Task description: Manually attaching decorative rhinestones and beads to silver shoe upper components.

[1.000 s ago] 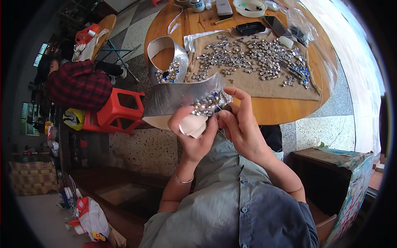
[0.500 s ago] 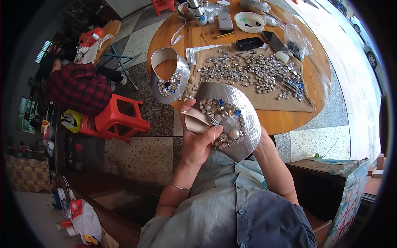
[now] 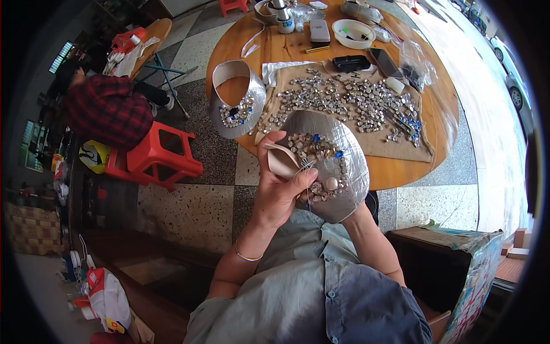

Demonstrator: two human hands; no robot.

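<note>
My left hand [image 3: 277,192] is closed around one edge of a silver shoe upper [image 3: 353,172], its thumb pressed on the front near a loop of pale thread [image 3: 307,165]. Pearls, clear rhinestones and blue stones [image 3: 316,150] cover part of the upper. Beige lining [image 3: 281,160] shows where the edge folds over beside my fingers. My right hand [image 3: 360,215] is behind the upper, so its fingers are hidden. A matching decorated silver upper [image 3: 256,98] rests at the left edge of the round table.
On the wooden table [image 3: 395,179], a tan cloth [image 3: 366,146] bears many loose rhinestones [image 3: 372,103] and tweezers. A phone [image 3: 384,62], black case [image 3: 351,63] and white bowl [image 3: 333,33] sit farther back. Red stools [image 3: 163,155] and a seated person [image 3: 109,112] are at left.
The view has shifted slightly. Both hands and the upper sit a little farther right in the picture, with the upper turned slightly. My left hand keeps its hold.
</note>
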